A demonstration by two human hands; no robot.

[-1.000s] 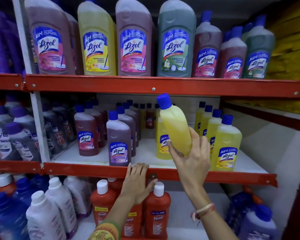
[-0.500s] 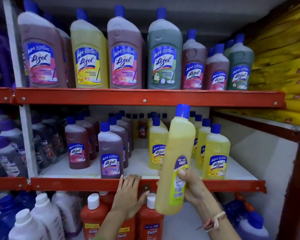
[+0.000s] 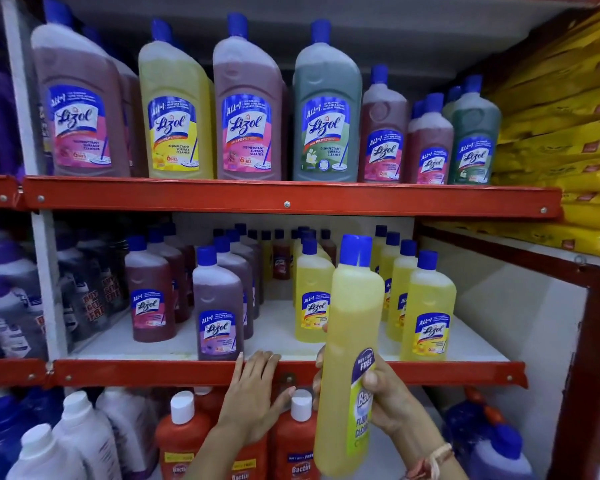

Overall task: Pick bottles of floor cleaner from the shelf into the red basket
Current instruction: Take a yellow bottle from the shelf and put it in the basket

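A store shelf stocked with cleaning bottles, seen from above the person's hands. The left hand lies open, fingers flat on the red front rail of the middle shelf. Just to its right, the right hand is closed around the lower half of a tall yellow bottle, held upright in front of the shelf, blue cap on top; the thumb presses on its label. The bottle looks full, so it is probably fairly heavy, with stiff, smooth plastic walls that could slip; the narrower middle of the body looks the safest place to grip. The red basket is not in view. Counted left to right: seven large bottles line the front of the top shelf, with more behind. On the middle shelf, two dark bottles and two yellow ones stand foremost, each heading a row whose depth cannot be counted. Below are orange bottles with white caps.
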